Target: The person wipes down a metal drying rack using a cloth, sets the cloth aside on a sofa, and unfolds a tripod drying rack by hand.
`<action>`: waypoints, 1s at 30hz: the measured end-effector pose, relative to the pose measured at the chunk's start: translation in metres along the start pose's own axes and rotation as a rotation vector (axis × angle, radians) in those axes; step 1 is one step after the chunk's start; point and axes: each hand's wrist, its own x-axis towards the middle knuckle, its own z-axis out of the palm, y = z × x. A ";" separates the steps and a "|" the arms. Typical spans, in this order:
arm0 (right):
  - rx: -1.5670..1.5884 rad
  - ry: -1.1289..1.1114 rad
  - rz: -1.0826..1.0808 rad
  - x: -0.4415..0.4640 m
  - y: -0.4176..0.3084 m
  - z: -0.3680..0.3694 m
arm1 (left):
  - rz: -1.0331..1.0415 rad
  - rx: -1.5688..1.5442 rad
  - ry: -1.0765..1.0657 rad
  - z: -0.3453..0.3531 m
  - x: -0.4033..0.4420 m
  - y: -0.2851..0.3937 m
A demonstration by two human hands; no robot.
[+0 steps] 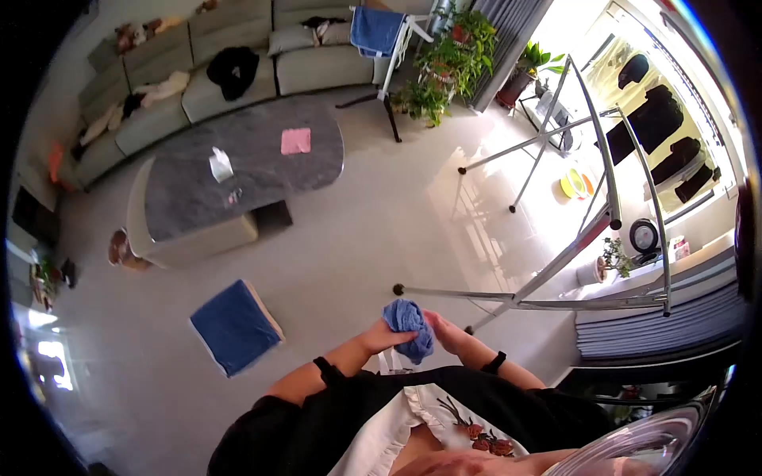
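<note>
A bunched-up blue cloth (pixel 409 327) is in front of my body in the head view, above the floor. My left hand (pixel 384 338) is closed around its left side, with the thumb lying across the front. At the cloth's right edge is my right hand (pixel 449 333), its fingers stretched out and appearing to touch the fabric; the fingertips are partly hidden. Below the cloth, a small white object (pixel 390 362) shows partly, and I cannot make out its kind.
A metal folding drying rack (pixel 548 136) stands at right, its legs reaching near my hands. A blue-topped square cushion (pixel 236 327) lies on the floor at left. Beyond are a grey coffee table (pixel 262 182), a sofa (pixel 230 87), a potted plant (pixel 456 67) and a small towel stand (pixel 389 75).
</note>
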 end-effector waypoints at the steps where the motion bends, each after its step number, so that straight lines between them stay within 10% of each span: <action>1: 0.184 -0.076 0.042 0.012 -0.009 0.008 | 0.044 -0.016 0.020 -0.002 0.002 0.024; 3: 0.320 0.049 0.200 0.034 -0.025 0.031 | 0.098 -0.029 0.106 -0.014 0.013 0.040; 7: 0.557 -0.455 0.148 0.087 -0.051 0.032 | 0.117 0.571 0.430 -0.033 0.033 0.101; 13: 0.508 -0.253 0.047 0.174 -0.096 0.021 | 0.231 1.599 0.417 -0.067 0.060 0.125; 23: 0.379 0.027 0.161 0.318 -0.213 -0.073 | 0.164 1.179 0.549 -0.196 0.107 0.153; 30: 0.363 0.132 0.087 0.334 -0.239 -0.170 | -0.618 1.127 0.585 -0.286 0.048 0.136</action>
